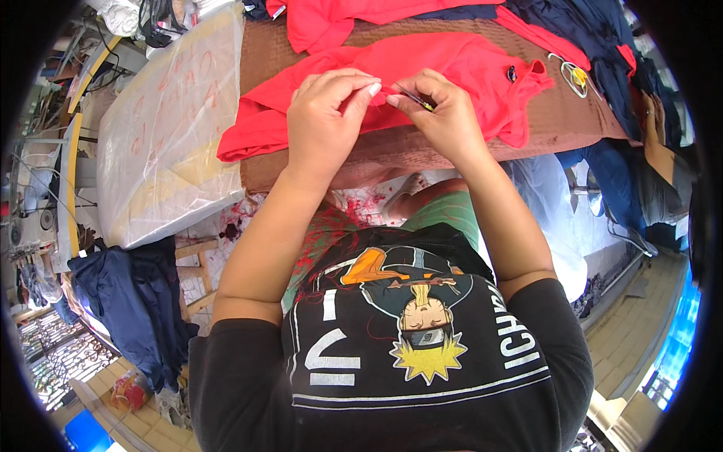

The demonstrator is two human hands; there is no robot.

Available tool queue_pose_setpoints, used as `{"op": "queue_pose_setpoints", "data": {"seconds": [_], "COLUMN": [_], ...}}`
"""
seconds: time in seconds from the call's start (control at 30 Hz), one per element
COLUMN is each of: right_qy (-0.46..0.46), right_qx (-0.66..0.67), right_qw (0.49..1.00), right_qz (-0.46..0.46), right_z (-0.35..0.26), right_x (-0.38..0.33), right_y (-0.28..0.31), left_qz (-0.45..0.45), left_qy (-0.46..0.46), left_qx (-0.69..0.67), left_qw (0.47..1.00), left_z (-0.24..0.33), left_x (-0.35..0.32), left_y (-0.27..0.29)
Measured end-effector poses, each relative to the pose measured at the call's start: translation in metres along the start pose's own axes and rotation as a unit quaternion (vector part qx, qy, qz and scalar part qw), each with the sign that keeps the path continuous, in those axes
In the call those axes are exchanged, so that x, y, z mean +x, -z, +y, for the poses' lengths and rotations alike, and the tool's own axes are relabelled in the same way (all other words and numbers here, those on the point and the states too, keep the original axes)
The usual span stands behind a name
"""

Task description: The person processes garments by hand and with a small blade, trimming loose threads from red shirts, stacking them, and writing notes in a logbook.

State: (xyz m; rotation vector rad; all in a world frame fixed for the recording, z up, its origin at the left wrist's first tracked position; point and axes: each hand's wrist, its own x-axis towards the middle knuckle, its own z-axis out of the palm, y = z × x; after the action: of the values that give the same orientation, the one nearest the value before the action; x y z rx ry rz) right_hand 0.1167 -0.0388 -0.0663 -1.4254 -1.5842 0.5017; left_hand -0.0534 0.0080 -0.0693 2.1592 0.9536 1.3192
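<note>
A red garment [467, 71] lies spread over the brown cloth-covered table [565, 124]. My left hand [325, 113] is closed in a pinch on a small bit of the red fabric, raised above the rest. Close beside it, my right hand [446, 113] grips a small, dark pointed tool [414, 96] with a yellow-green part. Its tip points up and left; the fingers cover the rest, so its exact kind is unclear. The right fingertips are near the pinched fabric, but whether they touch it I cannot tell.
More red clothing [324, 19] and dark blue clothing [580, 38] lie along the far side. A plastic-wrapped block [166, 128] adjoins the table at left. Yellow and white cord [576, 77] rests near the right end. Another person's arm [657, 154] shows at far right. Red scraps litter the floor [365, 207].
</note>
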Motion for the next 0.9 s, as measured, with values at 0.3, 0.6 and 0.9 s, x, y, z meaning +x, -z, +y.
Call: {"op": "queue_pose_setpoints", "data": {"seconds": [0.3,0.6,0.9], "right_qy": [0.037,0.149,0.184], "right_qx": [-0.049,-0.212,-0.275], "right_qw": [0.997,0.963,0.940], "right_qz": [-0.051,-0.080,-0.078], "right_z": [-0.011,-0.030,-0.040], "right_x": [-0.002,0.006,0.005], "right_y": [0.019,0.028,0.025], "left_qz": [-0.083,-0.098,-0.069], "left_qy": [0.172,0.149,0.138], "left_qx": [-0.213,-0.130,-0.147], "left_qw": [0.958,0.975,0.977], "left_z": [-0.004,0.009,0.003], "left_x": [0.001,0.002,0.000], "left_y": [0.009,0.013,0.008]}}
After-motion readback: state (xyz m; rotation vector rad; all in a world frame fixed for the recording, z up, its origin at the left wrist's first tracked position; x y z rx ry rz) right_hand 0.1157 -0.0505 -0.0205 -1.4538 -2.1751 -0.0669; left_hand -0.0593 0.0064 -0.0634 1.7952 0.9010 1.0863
